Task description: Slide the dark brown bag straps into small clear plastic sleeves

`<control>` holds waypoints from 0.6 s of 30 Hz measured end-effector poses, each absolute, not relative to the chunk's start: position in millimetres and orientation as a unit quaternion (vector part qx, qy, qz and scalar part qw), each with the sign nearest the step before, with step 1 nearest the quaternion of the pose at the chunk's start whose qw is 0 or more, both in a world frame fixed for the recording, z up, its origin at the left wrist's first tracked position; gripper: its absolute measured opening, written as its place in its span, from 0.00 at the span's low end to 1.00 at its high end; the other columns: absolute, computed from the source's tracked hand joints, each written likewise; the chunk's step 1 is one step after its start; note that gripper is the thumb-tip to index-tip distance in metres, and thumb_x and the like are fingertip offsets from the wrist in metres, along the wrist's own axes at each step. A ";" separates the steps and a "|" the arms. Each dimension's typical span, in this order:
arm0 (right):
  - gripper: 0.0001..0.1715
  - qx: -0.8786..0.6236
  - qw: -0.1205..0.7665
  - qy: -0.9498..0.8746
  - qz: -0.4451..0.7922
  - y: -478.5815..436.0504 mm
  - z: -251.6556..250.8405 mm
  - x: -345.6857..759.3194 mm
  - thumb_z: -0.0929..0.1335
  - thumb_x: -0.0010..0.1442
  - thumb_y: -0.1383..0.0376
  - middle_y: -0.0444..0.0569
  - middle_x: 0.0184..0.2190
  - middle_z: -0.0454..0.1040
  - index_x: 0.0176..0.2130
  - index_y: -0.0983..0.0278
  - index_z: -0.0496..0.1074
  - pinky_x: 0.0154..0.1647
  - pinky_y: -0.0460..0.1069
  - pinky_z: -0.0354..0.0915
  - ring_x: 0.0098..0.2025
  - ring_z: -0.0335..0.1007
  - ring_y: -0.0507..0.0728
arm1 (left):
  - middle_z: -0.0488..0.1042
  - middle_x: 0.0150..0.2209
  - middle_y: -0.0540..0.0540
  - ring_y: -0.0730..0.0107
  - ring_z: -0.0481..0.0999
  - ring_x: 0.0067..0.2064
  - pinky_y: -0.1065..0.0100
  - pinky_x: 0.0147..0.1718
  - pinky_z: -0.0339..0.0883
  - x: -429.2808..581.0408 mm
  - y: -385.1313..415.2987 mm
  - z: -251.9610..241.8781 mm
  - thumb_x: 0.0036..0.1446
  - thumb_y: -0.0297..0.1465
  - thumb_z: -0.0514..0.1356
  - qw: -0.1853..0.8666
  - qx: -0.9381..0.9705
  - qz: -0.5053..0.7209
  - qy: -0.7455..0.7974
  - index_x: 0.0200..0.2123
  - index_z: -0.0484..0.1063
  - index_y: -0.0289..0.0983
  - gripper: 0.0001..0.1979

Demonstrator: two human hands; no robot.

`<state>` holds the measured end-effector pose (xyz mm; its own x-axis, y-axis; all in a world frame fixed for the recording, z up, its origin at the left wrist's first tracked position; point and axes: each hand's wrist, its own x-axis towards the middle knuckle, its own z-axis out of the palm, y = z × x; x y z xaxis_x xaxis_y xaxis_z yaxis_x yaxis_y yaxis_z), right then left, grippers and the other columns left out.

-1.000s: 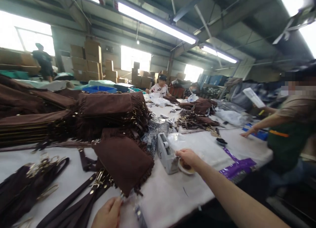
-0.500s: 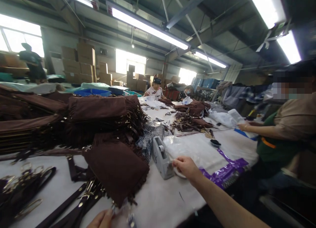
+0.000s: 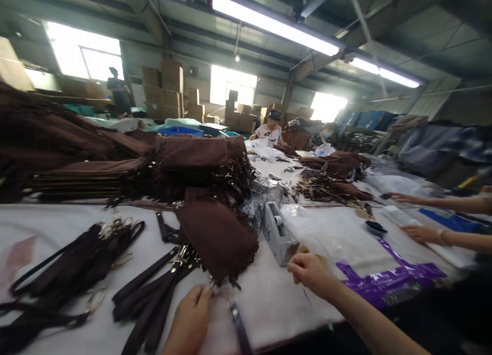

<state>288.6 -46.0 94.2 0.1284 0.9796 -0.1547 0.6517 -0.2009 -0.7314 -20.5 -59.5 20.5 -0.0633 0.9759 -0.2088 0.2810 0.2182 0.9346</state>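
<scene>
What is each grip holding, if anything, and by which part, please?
Left grip seems to pinch something near the lower corner of the brown fringed pouch; thing and part unclear. Right grip, beside the grey plastic tape dispenser: hold cannot be told.

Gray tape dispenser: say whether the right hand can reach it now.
Likely yes: the right hand is close to the near end of the gray tape dispenser; nothing seems to block it.

Bare left fingers [image 3: 197, 295], bare right fingers [image 3: 300, 267], bare right forearm [image 3: 372, 319] narrowing toward a smooth, rounded wrist [image 3: 335, 289]
</scene>
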 end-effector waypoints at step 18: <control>0.13 -0.600 0.144 -0.650 0.444 -18.4 77.5 103.0 0.66 0.47 0.65 0.44 0.11 0.67 0.16 0.66 0.74 0.15 0.43 0.51 0.14 0.58 0.49 | 0.72 0.28 0.47 0.65 0.71 0.30 0.66 0.30 0.55 -23.3 -79.3 29.2 0.63 0.32 0.44 0.254 0.648 0.325 0.640 0.29 0.62 0.41 0.12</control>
